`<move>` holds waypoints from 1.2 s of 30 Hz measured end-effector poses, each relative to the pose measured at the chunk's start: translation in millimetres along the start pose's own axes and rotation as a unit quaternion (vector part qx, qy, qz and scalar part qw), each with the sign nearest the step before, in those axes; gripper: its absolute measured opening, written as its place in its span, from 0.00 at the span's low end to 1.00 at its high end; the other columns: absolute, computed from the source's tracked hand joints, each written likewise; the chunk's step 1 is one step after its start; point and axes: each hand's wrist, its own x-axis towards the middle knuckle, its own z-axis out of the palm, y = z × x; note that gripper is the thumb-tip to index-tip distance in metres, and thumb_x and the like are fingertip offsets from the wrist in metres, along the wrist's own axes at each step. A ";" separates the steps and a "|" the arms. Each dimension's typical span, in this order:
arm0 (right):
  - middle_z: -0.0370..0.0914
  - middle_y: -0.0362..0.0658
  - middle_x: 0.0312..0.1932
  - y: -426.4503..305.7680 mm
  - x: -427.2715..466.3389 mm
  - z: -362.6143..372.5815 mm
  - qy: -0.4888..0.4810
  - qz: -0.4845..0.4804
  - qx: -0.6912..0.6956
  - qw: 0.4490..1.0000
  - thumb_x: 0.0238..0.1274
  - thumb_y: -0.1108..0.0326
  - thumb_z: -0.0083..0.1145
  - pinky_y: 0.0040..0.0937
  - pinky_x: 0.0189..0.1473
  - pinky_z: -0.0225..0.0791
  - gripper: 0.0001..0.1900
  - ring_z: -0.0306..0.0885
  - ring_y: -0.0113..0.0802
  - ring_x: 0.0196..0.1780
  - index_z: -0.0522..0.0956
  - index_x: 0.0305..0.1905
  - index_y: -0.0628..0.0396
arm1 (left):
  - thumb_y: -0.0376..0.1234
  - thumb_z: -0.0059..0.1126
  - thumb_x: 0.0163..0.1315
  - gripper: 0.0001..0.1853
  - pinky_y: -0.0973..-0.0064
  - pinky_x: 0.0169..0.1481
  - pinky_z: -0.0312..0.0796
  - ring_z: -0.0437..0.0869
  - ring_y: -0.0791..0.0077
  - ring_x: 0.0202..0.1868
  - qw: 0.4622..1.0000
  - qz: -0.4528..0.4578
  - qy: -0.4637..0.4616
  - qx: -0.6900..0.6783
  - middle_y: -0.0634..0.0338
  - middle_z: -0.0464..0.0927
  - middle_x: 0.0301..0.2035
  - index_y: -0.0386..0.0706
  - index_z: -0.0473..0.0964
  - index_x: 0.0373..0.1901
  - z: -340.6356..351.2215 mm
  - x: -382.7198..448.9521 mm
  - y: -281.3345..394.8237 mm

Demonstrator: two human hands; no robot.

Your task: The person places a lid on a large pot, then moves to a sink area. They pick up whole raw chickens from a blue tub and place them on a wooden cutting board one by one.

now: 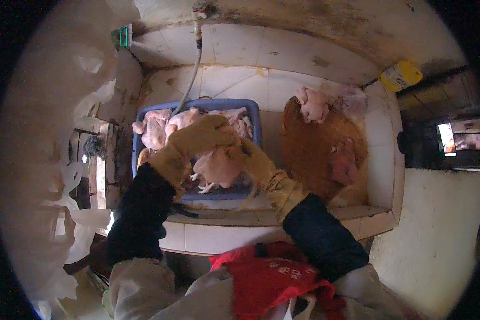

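Observation:
Both my hands wear yellowish gloves and meet over a blue plastic tub (257,120). My left hand (200,138) is closed on the upper part of a plucked chicken (221,168), whose feet hang down to the left. My right hand (256,156) grips the same bird from its right side; the glove hides the fingertips. Under and behind my hands the tub holds several more raw chickens, one of them at the left (153,127). To the right, a whole plucked chicken (313,105) lies at the top of a round brown board (308,148), with raw meat (344,164) at its right side.
A hose (193,78) runs from a wall tap (199,15) down into the tub. The tiled basin has a raised front rim (240,218). A clear plastic bag (351,100) lies beyond the board. A yellow container (401,76) stands on the right rim.

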 end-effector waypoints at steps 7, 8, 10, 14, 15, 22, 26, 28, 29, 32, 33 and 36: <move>0.80 0.42 0.56 74.7 23.3 -24.0 0.136 0.138 -0.071 0.978 0.76 0.57 0.59 0.31 0.57 0.73 0.23 0.78 0.32 0.56 0.74 0.67 0.59 | 0.38 0.62 0.59 0.07 0.60 0.47 0.77 0.84 0.56 0.43 0.975 0.087 0.015 0.206 0.57 0.83 0.35 0.48 0.83 0.36 70.3 33.8 -85.7; 0.80 0.43 0.56 89.7 26.3 -30.1 0.121 0.130 -0.069 0.982 0.74 0.59 0.60 0.32 0.57 0.74 0.23 0.78 0.33 0.55 0.74 0.66 0.59 | 0.40 0.62 0.62 0.12 0.60 0.47 0.78 0.87 0.53 0.43 0.993 0.040 0.000 0.115 0.51 0.84 0.35 0.42 0.83 0.37 75.4 33.3 -85.5; 0.80 0.44 0.56 116.0 27.4 -42.3 0.063 0.109 0.010 0.992 0.70 0.62 0.61 0.33 0.57 0.74 0.25 0.79 0.35 0.55 0.74 0.67 0.60 | 0.42 0.61 0.65 0.16 0.61 0.48 0.79 0.89 0.51 0.42 0.938 0.159 -0.055 0.302 0.45 0.86 0.35 0.36 0.84 0.38 74.0 36.2 -81.1; 0.79 0.44 0.58 154.5 32.1 -46.7 0.102 0.082 0.101 0.986 0.69 0.60 0.61 0.39 0.60 0.73 0.26 0.78 0.39 0.58 0.73 0.67 0.57 | 0.38 0.65 0.65 0.10 0.61 0.43 0.78 0.85 0.56 0.39 0.943 0.187 -0.088 0.262 0.54 0.83 0.37 0.55 0.86 0.47 56.8 42.8 -66.5; 0.80 0.45 0.58 160.1 32.9 -44.9 0.121 0.077 0.105 0.984 0.68 0.59 0.62 0.39 0.60 0.73 0.26 0.79 0.40 0.58 0.74 0.67 0.57 | 0.39 0.66 0.66 0.11 0.62 0.44 0.78 0.85 0.56 0.40 0.990 0.098 -0.041 0.088 0.53 0.84 0.38 0.52 0.85 0.48 55.7 43.6 -64.5; 0.81 0.51 0.57 176.5 45.7 -39.7 0.298 0.136 0.124 0.937 0.59 0.56 0.71 0.40 0.59 0.75 0.31 0.81 0.47 0.58 0.76 0.65 0.55 | 0.43 0.66 0.70 0.19 0.63 0.47 0.77 0.85 0.61 0.42 0.895 -0.195 0.393 -0.083 0.53 0.86 0.42 0.37 0.79 0.50 125.2 -18.6 -88.8; 0.83 0.54 0.57 185.9 62.6 -45.7 0.378 0.250 0.123 0.883 0.53 0.54 0.76 0.41 0.58 0.76 0.34 0.82 0.52 0.59 0.77 0.65 0.54 | 0.46 0.61 0.74 0.18 0.56 0.43 0.74 0.83 0.54 0.37 0.862 -0.355 0.358 -0.052 0.46 0.84 0.36 0.37 0.81 0.44 157.5 -43.2 -110.0; 0.83 0.55 0.56 194.7 71.1 -53.5 0.411 0.298 0.186 0.841 0.52 0.53 0.77 0.41 0.57 0.77 0.36 0.83 0.52 0.59 0.77 0.65 0.54 | 0.47 0.58 0.75 0.20 0.50 0.42 0.72 0.83 0.44 0.37 0.864 -0.346 0.366 0.014 0.41 0.83 0.36 0.37 0.82 0.42 165.5 -46.9 -106.8; 0.81 0.54 0.58 200.3 70.3 -56.9 0.390 0.292 0.144 0.862 0.55 0.52 0.74 0.44 0.57 0.77 0.35 0.81 0.52 0.60 0.75 0.67 0.52 | 0.47 0.57 0.75 0.20 0.51 0.42 0.73 0.83 0.45 0.36 0.876 -0.335 0.345 0.038 0.41 0.83 0.35 0.37 0.82 0.40 167.8 -45.4 -102.5; 0.75 0.52 0.65 218.8 60.7 -66.0 0.300 0.192 -0.015 0.934 0.69 0.49 0.60 0.52 0.57 0.75 0.29 0.77 0.49 0.64 0.70 0.70 0.46 | 0.44 0.57 0.76 0.17 0.56 0.42 0.74 0.84 0.49 0.36 0.927 -0.227 0.297 0.027 0.45 0.84 0.35 0.38 0.82 0.40 166.2 -43.6 -85.6; 0.75 0.50 0.66 224.7 52.6 -65.0 0.285 0.165 -0.028 0.944 0.72 0.49 0.58 0.51 0.57 0.75 0.27 0.76 0.47 0.64 0.70 0.70 0.46 | 0.43 0.57 0.76 0.17 0.59 0.43 0.74 0.84 0.52 0.37 0.921 -0.223 0.304 -0.099 0.48 0.84 0.37 0.37 0.82 0.43 164.1 -43.4 -80.2; 0.78 0.47 0.63 230.9 59.2 -67.8 0.246 0.191 -0.012 0.950 0.71 0.52 0.60 0.42 0.59 0.75 0.27 0.79 0.43 0.62 0.73 0.69 0.49 | 0.41 0.57 0.78 0.16 0.68 0.50 0.75 0.82 0.71 0.45 0.812 -0.221 0.330 -0.428 0.62 0.83 0.44 0.38 0.81 0.55 144.7 -41.7 -72.6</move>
